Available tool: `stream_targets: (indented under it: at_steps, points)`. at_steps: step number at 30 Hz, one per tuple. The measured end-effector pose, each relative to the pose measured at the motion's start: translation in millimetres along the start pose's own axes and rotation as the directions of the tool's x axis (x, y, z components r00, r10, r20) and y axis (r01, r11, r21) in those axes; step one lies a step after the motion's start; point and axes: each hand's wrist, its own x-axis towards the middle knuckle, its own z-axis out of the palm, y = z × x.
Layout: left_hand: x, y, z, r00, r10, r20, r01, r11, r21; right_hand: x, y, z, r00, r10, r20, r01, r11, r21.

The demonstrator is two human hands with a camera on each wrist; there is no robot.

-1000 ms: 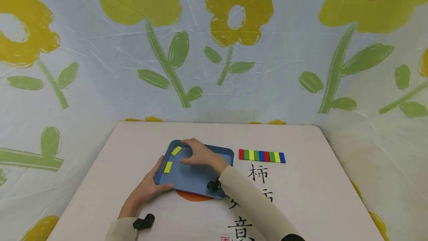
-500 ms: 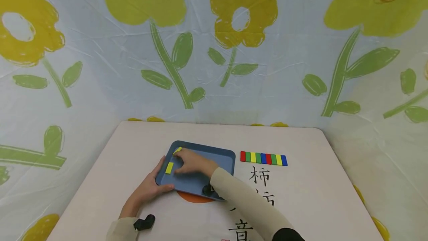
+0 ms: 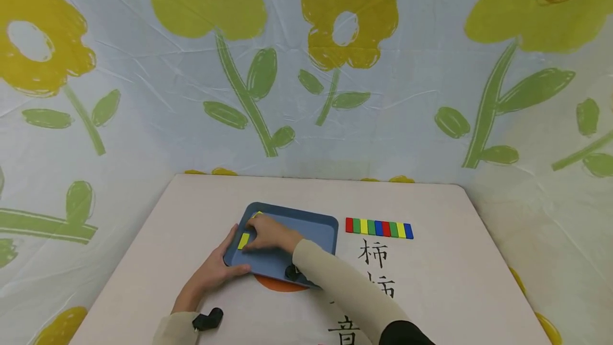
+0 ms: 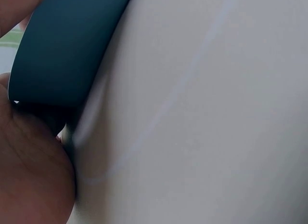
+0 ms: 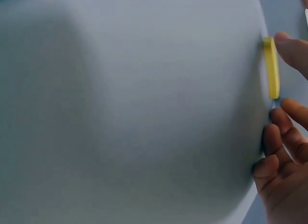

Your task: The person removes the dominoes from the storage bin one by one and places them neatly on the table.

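In the head view my left hand (image 3: 215, 268) grips the blue tray (image 3: 306, 222) at its near left corner, thumb at the near edge and fingers along the left side. The left wrist view shows the tray's dark outer wall (image 4: 57, 55) against that hand. My right hand (image 3: 270, 233) reaches over the tray's left part. Its thumb and index finger stand at opposite ends of a yellow block (image 5: 272, 68); whether both press on it is unclear. A second yellow block (image 3: 258, 212) lies by the far left corner, mostly hidden behind the right hand.
A row of red, green, yellow and blue blocks (image 3: 379, 228) lies right of the tray. The pale table mat (image 3: 445, 260) bears black characters and an orange shape (image 3: 280, 284) partly under the tray. Flower-patterned cloth (image 3: 383, 137) rises behind the table.
My right hand has moved left and down over the tray, from above its middle to the nearer yellow block. The left hand keeps its grip on the tray. The camera view has shifted slightly.
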Motion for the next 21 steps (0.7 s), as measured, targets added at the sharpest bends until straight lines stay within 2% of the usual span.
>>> stream_targets:
  at_steps: [8, 13, 17, 21]
  points:
    - [-0.3, -0.3, 1.0, 1.000, -0.023, 0.005, 0.023, 1.000, -0.017, 4.3, -2, 9, 0.999, 0.050, -0.015, -0.050, 0.998, -0.044]
    - [-0.4, 0.9, 2.6, 1.000, -0.021, 0.001, 0.021, 1.000, -0.015, 2.9, 0, 8, 0.999, 0.036, -0.022, -0.037, 0.999, -0.039]
    - [-0.8, 0.8, 2.8, 1.000, -0.022, -0.007, 0.022, 1.000, -0.001, -0.3, 2, 3, 1.000, -0.002, -0.007, 0.002, 1.000, 0.004]
    - [-1.3, 0.6, 2.2, 1.000, -0.028, -0.013, 0.028, 0.999, 0.022, -5.3, 7, -1, 0.999, -0.036, 0.013, 0.035, 0.995, 0.088]
